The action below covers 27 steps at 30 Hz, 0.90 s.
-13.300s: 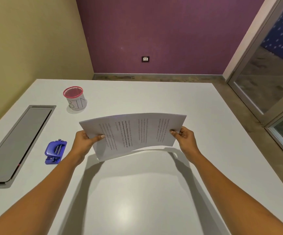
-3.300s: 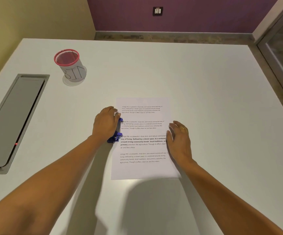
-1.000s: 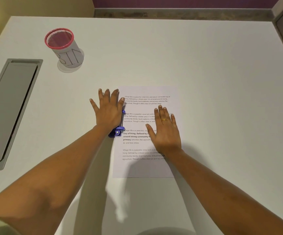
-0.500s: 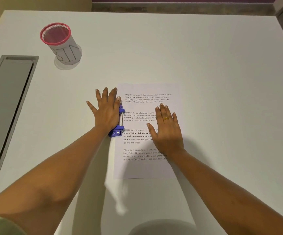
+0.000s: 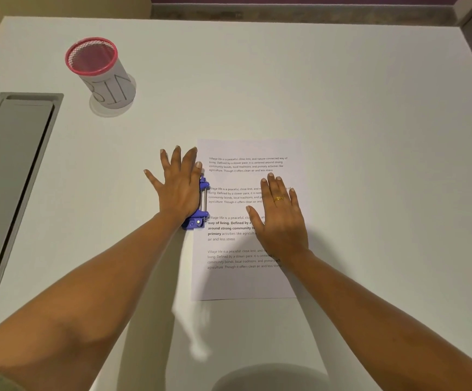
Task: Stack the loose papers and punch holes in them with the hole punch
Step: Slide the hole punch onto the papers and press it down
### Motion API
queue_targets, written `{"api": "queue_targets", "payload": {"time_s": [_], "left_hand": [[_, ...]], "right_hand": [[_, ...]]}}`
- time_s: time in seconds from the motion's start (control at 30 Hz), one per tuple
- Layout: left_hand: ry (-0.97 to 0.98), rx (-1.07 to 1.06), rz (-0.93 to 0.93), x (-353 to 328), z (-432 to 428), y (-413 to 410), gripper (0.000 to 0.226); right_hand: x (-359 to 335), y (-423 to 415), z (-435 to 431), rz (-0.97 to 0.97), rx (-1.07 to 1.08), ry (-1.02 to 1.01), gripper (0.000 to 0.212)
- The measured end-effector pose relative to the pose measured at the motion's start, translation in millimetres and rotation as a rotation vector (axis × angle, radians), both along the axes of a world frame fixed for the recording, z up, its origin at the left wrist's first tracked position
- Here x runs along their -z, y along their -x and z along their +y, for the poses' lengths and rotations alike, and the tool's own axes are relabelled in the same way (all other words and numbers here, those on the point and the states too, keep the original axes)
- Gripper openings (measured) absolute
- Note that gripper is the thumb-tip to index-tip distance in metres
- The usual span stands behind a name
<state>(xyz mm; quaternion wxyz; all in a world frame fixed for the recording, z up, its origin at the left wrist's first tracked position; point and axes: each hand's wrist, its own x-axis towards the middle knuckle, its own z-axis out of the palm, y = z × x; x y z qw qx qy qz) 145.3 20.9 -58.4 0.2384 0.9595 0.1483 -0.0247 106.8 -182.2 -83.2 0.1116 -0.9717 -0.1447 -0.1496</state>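
Note:
A stack of printed white papers [image 5: 246, 280] lies squared up on the white table [image 5: 370, 131], in front of me. A blue hole punch [image 5: 198, 220] sits over the middle of the stack's left edge. My left hand [image 5: 179, 187] lies flat on top of the punch with its fingers spread, palm down on it, and covers most of it. My right hand [image 5: 281, 218] rests flat on the middle of the papers, fingers apart, with a gold ring on one finger. Whether the punch lever is fully down is hidden by the palm.
A pink-rimmed mesh cup [image 5: 102, 71] with a white label stands at the back left. A grey recessed cable hatch [image 5: 11, 179] runs along the table's left side. The floor and a glass door frame lie beyond the far and right edges.
Both hands stay flat in place, left on the punch and right on the papers. My head has shifted slightly, so the view has moved a little.

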Motion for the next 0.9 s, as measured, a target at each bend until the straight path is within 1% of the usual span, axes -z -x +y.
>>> {"api": "queue_targets", "payload": {"time_s": [0.37,0.47,0.63,0.9], "left_hand": [[0.031,-0.020,-0.018,-4,-2,1,0.045],[0.031,-0.019,-0.012,-6,-2,1,0.046],[0.034,-0.026,0.015,-10,-4,1,0.046],[-0.034,0.000,-0.004,-17,-7,-3,0.048]], "right_hand": [[-5,1,0,0.046,0.002,0.009,0.053],[-8,1,0,0.117,0.000,0.004,0.055],[-11,-2,-2,0.293,-0.020,0.006,0.061],[-11,-6,-1,0.373,-0.021,0.026,0.064]]}}
